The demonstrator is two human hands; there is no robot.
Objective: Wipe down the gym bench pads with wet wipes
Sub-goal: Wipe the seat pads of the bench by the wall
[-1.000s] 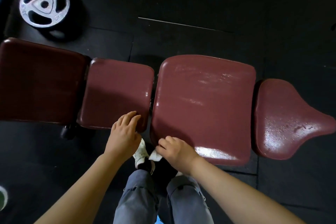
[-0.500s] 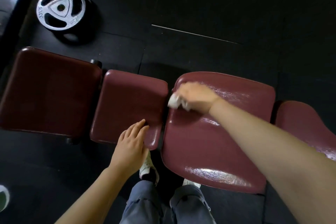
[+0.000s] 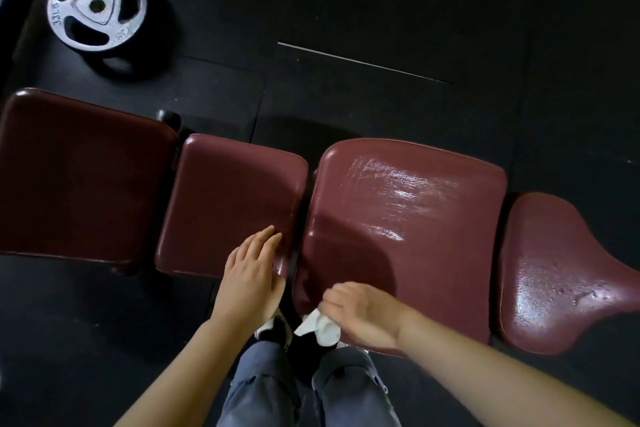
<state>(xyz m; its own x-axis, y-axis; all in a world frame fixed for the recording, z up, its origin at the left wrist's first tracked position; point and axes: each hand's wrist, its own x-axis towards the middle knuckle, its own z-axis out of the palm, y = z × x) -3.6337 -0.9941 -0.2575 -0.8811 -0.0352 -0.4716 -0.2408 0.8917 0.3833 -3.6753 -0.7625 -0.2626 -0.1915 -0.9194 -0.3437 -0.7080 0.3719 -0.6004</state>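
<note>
Left hand (image 3: pixel 251 274) rests flat, fingers straight, on the small maroon vinyl bench pad (image 3: pixel 228 204); right hand (image 3: pixel 360 314), back from the far edge, pinches the crumpled white wet wipe (image 3: pixel 320 326) at the near edge of the large glossy maroon pad (image 3: pixel 408 218), now streaked wet, so that stroke looks complete. No containers in view

A white wet wipe (image 3: pixel 320 326) is gripped by the right hand (image 3: pixel 360 314) at the near edge of the large maroon pad (image 3: pixel 408 218), where wet streaks are seen. The left hand (image 3: pixel 251 274) is laid flat on the smaller pad (image 3: pixel 228 198). A weight plate (image 3: pixel 97 7) is seen far left on the floor (image 3: pixel 415 10).
</note>
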